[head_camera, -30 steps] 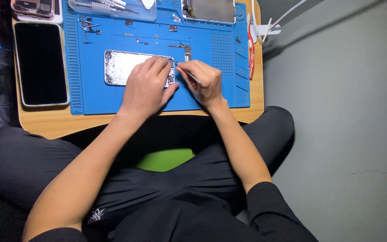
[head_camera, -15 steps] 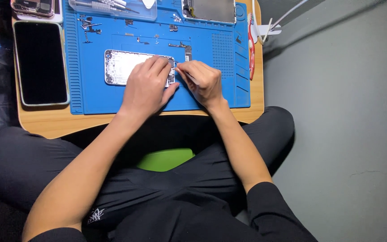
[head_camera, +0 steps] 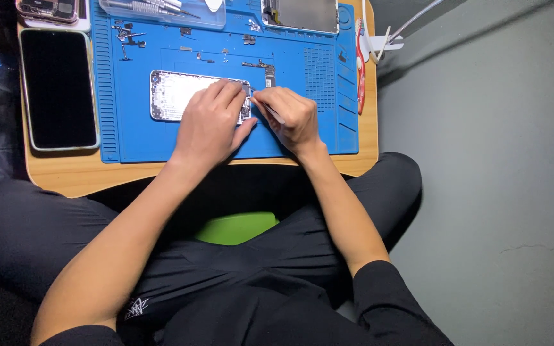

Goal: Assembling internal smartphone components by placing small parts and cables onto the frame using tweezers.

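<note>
A small wooden table [head_camera: 59, 182] sits across the person's lap, and most of its top is covered by a blue work mat [head_camera: 302, 138]; to the left of the mat lies a dark-screened phone [head_camera: 58, 88], face up, and at the mat's far edge rest a clear tray of tools [head_camera: 161, 9] and a second opened phone body [head_camera: 299, 14]; a red-handled tool [head_camera: 360, 67] lies along the mat's right edge. In the middle of the mat lies the opened phone shell [head_camera: 171, 95], long side across, its silvery inside showing; the left hand [head_camera: 209, 125] lies flat over the shell's right half, fingers pressing down on it and closing around nothing; the right hand [head_camera: 293, 115] is curled shut on a thin metal tool [head_camera: 265, 107] (tweezers or a fine driver, too small to tell), whose tip meets the shell's right end just beside the left fingertips. Small loose parts [head_camera: 258, 64] and screws lie scattered on the mat beyond the hands. The step in hand looks like fine work at one end of the shell, lifting or seating a tiny piece while the other hand steadies the body; the next move seems to call for a light, steady tip and a shell that does not slide.
</note>
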